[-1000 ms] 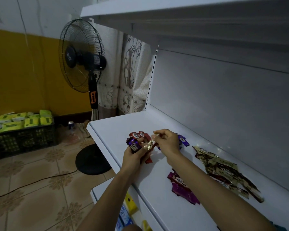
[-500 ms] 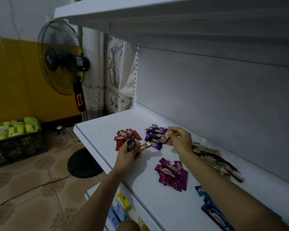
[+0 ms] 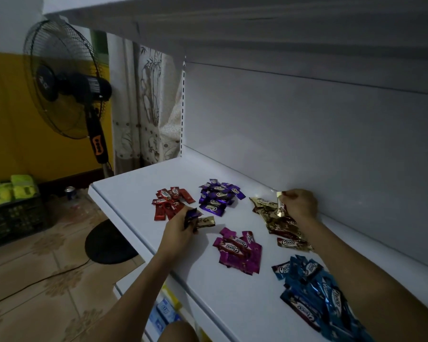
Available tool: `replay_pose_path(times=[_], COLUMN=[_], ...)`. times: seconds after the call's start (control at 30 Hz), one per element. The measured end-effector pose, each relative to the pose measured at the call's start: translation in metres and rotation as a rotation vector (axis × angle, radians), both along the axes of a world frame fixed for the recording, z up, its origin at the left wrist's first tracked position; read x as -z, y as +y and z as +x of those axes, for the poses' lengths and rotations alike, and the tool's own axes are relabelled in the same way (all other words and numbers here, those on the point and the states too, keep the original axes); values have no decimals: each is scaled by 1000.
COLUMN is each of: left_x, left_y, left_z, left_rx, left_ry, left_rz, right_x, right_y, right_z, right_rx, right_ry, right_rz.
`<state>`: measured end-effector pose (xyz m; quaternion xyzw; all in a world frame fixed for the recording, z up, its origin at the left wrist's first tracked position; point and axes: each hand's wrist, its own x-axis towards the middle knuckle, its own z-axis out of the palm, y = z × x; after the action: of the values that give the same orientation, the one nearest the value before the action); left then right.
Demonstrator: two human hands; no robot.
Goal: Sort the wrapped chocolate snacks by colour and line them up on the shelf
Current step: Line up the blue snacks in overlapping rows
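The right hand (image 3: 300,206) pinches a gold snack (image 3: 279,202) by its top end between the thumb and curled fingers. It holds the snack upright near the back of the shelf (image 3: 124,193), just over the far end of the gold pile (image 3: 278,224). That pile runs along the back of the shelf and passes beneath the right wrist.

The left hand (image 3: 181,232) is near the front edge, with its fingers curled round two more pieces. A purple snack (image 3: 190,215) sticks up out of the fist, and a second gold snack (image 3: 206,221) pokes out to the right, lying roughly flat. I cannot tell whether this hand rests on the shelf.

Just beyond the left hand's knuckles lies the red pile (image 3: 169,202). The purple pile (image 3: 219,196) sits to the right of it, a little apart. Nearer the person, between the two forearms, is the pink pile (image 3: 240,251). The blue pile (image 3: 311,287) lies to its right, partly covered by the right forearm. All five piles are loose heaps rather than rows.

Below the front edge, a lower shelf (image 3: 131,283) shows blue and yellow packets (image 3: 164,314). To the left, a black standing fan (image 3: 67,82) stands on the tiled floor in front of a patterned curtain (image 3: 148,107). A black crate (image 3: 13,218) of green packs sits against the yellow wall, with a can (image 3: 71,192) beside it.
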<state>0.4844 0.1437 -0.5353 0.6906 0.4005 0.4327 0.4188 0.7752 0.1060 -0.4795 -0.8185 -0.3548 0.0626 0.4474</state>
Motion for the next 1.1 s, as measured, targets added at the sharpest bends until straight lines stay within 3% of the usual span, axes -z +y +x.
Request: replay_pose_path(times=[0.2, 0.43, 0.53, 0.63, 0.7, 0.77, 1.0, 1.1], left_x=[-1, -2, -2, -1, 0, 2, 1, 2], left_y=[-1, -4, -3, -4, -5, -5, 2, 3], left_z=[-2, 0, 0, 1, -1, -3, -2, -1], left_rx=[7, 15, 10, 7, -11, -35, -18, -14], left_ry=[-12, -22, -32, -50, -67, -73, -76, -102], left_rz=[15, 24, 17, 31, 79, 103, 90, 79], right_x=[10, 11, -1, -5, 2, 6, 7, 12], right_y=[-4, -5, 0, -1, 1, 5, 13, 20], right_z=[3, -17, -63, -122, -148, -158, -154, -155], right_rx=[-8, 24, -241, -742, -949, -1011, -1034, -990], right_ry=[-40, -309, -243, -123, -232, -397, -692, -612], right_rz=[-6, 130, 217, 89, 3, 17, 146, 160])
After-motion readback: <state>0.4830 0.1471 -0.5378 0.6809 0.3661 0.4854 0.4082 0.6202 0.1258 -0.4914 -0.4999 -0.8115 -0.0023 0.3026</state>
